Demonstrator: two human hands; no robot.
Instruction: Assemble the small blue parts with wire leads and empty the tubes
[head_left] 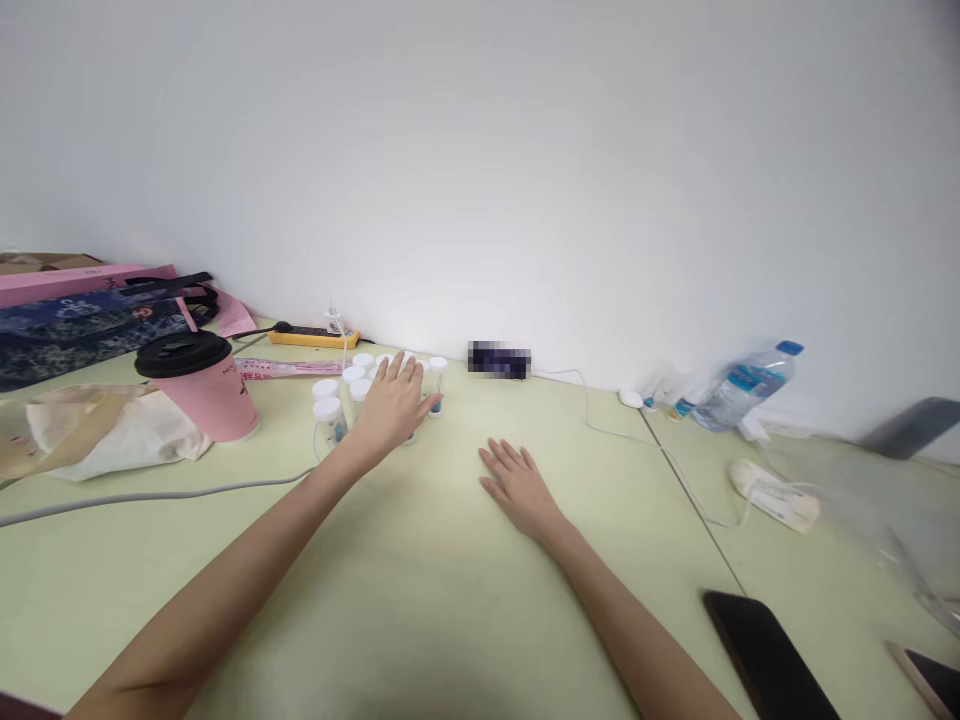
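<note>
Several small clear vials with white caps [328, 408] stand in a cluster near the back of the pale green table [420, 580]. My left hand [394, 402] reaches over the cluster with fingers stretched out, resting on or just above the vials; it grips none that I can see. One capped vial [437, 385] stands right beside its fingertips. My right hand [517, 486] lies flat and open on the bare tabletop, a little to the right of the cluster and nearer to me, touching nothing else.
A pink cup with a black lid [201, 386] stands left of the vials beside a cloth bag [112, 430]. A yellow power strip [313, 337] and cables run along the wall. A water bottle [746, 388] lies at right; a dark phone [765, 655] sits near the front right.
</note>
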